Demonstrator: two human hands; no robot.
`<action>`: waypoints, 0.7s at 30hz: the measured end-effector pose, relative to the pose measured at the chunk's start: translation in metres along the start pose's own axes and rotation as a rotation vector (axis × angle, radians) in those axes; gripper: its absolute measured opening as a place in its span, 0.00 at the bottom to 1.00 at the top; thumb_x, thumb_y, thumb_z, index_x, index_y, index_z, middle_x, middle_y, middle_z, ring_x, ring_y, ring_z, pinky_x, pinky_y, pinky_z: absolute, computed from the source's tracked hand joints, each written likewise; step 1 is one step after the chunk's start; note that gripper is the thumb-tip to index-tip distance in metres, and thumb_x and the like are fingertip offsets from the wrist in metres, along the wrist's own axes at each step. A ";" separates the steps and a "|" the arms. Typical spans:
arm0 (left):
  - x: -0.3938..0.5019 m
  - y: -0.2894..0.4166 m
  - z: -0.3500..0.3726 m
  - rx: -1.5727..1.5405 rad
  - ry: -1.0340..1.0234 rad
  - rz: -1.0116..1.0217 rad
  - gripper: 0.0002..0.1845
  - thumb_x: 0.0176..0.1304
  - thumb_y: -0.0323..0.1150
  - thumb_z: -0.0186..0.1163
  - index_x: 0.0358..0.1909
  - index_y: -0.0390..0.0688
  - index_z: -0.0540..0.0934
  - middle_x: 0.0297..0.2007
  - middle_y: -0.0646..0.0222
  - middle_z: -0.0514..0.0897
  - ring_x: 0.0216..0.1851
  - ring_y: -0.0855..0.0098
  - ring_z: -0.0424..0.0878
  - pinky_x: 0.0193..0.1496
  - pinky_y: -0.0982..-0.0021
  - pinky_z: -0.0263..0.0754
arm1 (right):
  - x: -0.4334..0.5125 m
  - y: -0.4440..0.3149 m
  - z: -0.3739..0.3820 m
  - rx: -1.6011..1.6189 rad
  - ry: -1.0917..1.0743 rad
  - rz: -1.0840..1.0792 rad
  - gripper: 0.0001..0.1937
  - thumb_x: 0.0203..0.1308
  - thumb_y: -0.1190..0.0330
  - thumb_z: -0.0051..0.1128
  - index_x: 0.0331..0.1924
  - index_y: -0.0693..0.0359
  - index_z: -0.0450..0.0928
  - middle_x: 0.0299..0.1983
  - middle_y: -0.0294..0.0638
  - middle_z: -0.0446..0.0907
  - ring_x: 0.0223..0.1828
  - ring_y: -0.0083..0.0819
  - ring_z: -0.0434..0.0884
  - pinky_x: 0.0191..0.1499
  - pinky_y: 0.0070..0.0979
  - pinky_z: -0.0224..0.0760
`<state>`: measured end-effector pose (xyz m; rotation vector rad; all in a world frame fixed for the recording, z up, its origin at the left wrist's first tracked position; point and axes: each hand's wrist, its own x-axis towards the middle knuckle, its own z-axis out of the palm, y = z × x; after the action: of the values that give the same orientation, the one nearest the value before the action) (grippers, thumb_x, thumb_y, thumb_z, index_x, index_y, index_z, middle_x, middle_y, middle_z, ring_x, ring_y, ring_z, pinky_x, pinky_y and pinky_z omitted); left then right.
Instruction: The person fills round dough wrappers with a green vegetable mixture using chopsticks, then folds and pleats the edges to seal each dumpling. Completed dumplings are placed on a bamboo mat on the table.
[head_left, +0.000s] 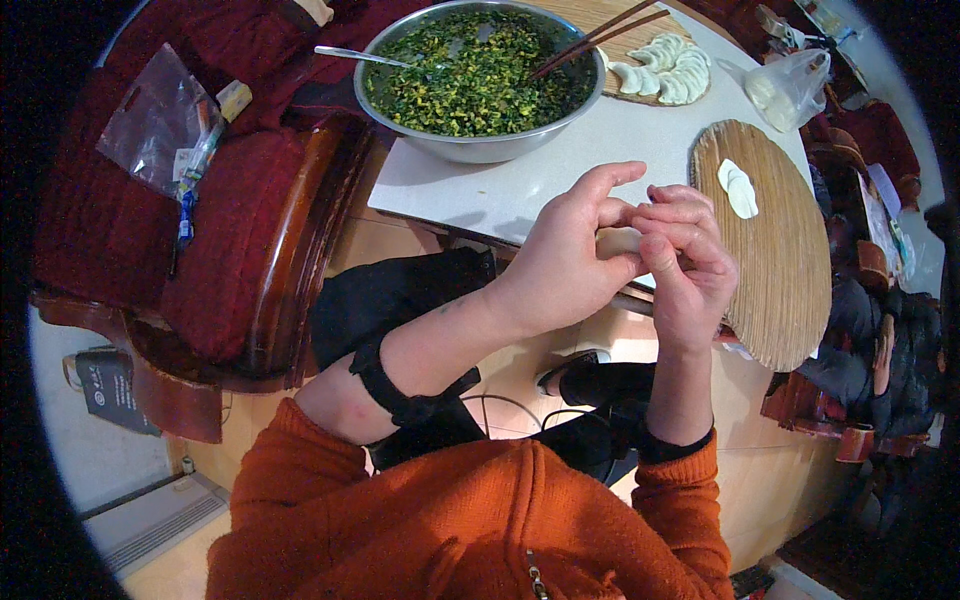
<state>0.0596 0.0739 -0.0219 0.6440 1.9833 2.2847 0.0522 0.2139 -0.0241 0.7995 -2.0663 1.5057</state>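
Note:
My left hand (581, 240) and my right hand (690, 255) meet over the table's near edge, both closed on a pale dough dumpling (618, 240) that the fingers partly cover. To the right, two flat dough wrappers (741, 193) overlap on a round wooden board (780, 262). Beyond my hands stands a wide steel bowl (480, 148) of chopped green and yellow filling (480, 82). A metal spoon (364, 56) and brown chopsticks (592, 41) rest in it. Folded dumplings (671, 67) lie in curved rows on another wooden board at the back.
A knotted clear plastic bag (791, 90) with pale contents sits at the table's (450, 187) right back edge. On the left is a red-cushioned wooden sofa (232, 247) bearing a clear plastic bag (161, 124). Another person's dark-clothed legs and hand (885, 352) show at far right.

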 end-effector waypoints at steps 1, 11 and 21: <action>0.000 0.000 -0.001 0.050 0.010 0.006 0.33 0.49 0.17 0.58 0.59 0.37 0.58 0.39 0.61 0.80 0.43 0.76 0.75 0.44 0.77 0.71 | -0.001 -0.001 0.001 0.032 0.031 0.000 0.10 0.50 0.69 0.58 0.37 0.63 0.81 0.44 0.40 0.77 0.48 0.33 0.70 0.52 0.29 0.62; -0.002 0.006 0.000 0.110 0.047 -0.030 0.35 0.46 0.20 0.60 0.58 0.33 0.57 0.36 0.55 0.81 0.38 0.70 0.79 0.39 0.73 0.73 | 0.001 -0.003 0.002 -0.003 0.033 -0.051 0.08 0.42 0.75 0.61 0.31 0.62 0.82 0.34 0.37 0.79 0.43 0.33 0.72 0.50 0.28 0.63; -0.002 0.008 0.000 0.170 0.040 -0.052 0.38 0.46 0.22 0.63 0.61 0.37 0.56 0.33 0.61 0.82 0.33 0.78 0.77 0.36 0.78 0.71 | 0.002 -0.005 -0.002 -0.091 0.049 -0.087 0.07 0.42 0.75 0.60 0.29 0.62 0.80 0.34 0.39 0.78 0.40 0.35 0.73 0.50 0.35 0.66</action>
<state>0.0631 0.0717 -0.0149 0.5550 2.2034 2.1325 0.0541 0.2137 -0.0183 0.7997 -2.0223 1.3609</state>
